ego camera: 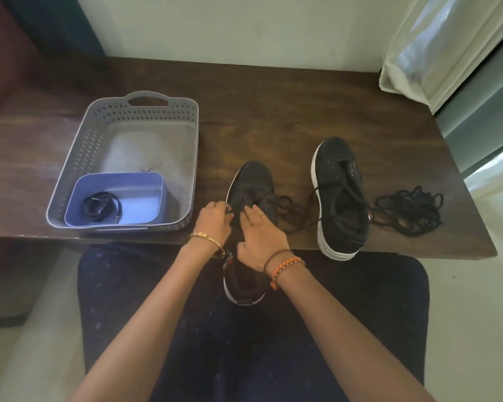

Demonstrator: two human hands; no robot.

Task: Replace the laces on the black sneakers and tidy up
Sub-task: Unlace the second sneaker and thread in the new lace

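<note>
Left hand (214,220) pinches near sneaker (251,192); right hand (262,233) spread on it.

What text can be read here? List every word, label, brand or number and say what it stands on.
None can be read.
Sneaker under the hands: a small red and white tab by its collar, too blurred to read.
Second sneaker: a tiny red mark at its right side, too small to read.
Grey basket, blue tub, wooden table: no lettering visible.
</note>
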